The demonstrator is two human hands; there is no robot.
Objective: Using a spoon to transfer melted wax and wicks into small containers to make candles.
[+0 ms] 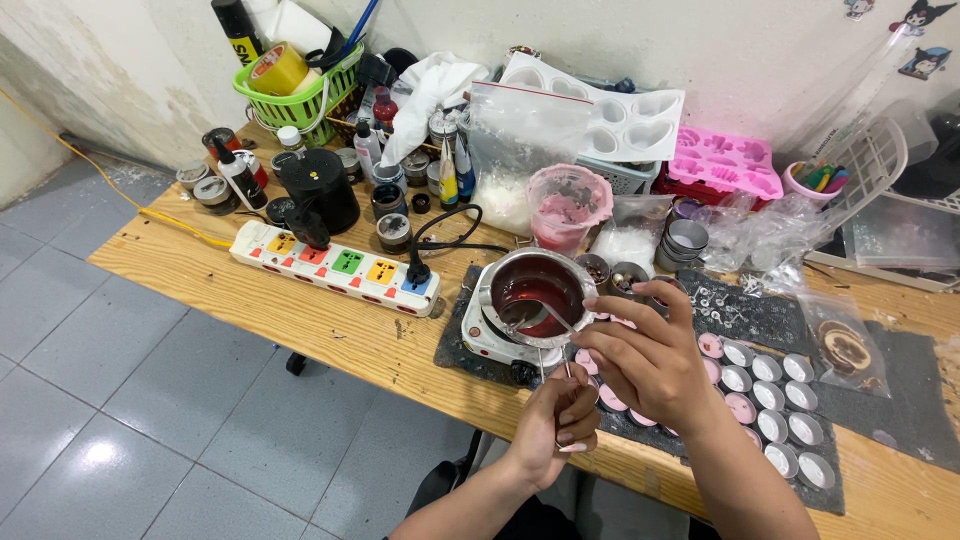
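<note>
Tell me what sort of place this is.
Probably a home candle-making bench: a metal pot of red liquid on a small hotplate, rows of small round cups, and heart-shaped moulds.

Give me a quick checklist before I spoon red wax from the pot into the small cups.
1. Spoon in the right hand: ok, bowl sits in the pot.
2. Metal pot seated on the small hotplate: ok, upright with red liquid inside.
3. Left hand clear of the pot: ok, at the table edge, pinching a thin stick-like item; cannot tell what.
4. Small round cups in reach: ok, rows lie on the dark mat, some pink-filled, some empty.
5. Hotplate cable into the power strip: ok, black plug is in.
6. Wax level on spoon: cannot tell.
</note>
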